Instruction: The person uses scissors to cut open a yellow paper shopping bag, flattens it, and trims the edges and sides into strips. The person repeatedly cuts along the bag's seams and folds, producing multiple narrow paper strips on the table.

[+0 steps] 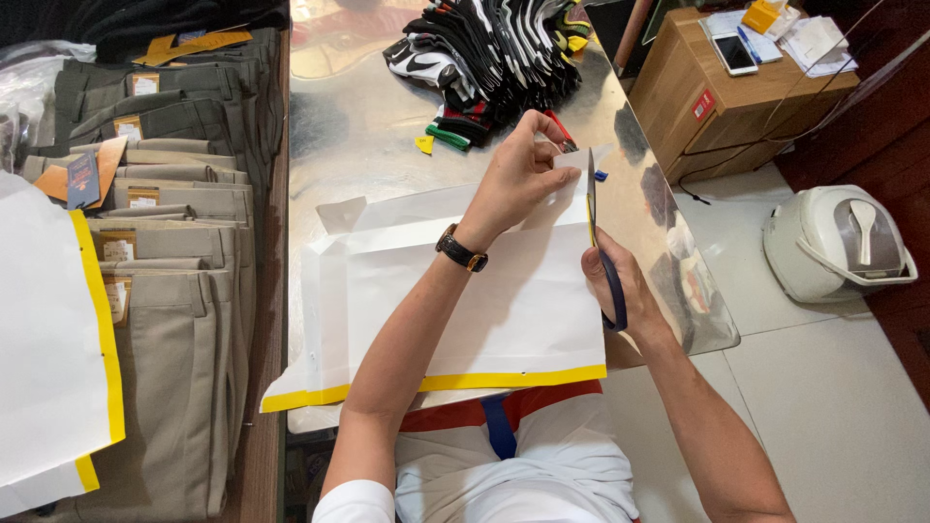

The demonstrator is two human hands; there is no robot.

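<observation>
The left hand (518, 174) pinched the smooth white bag (465, 300); the right hand (620, 286) gripped thin metal scissors (593, 218) on the shiny table (368, 126).

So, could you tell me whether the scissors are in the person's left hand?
No, the right hand holds the scissors, while the left hand pinches the white paper.

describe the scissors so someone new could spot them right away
Start at the shiny metal table, then the big white sheet with a yellow edge lying on it. At its right edge, the right hand holds dark-handled scissors, blades pointing away, the only tool there.
</observation>
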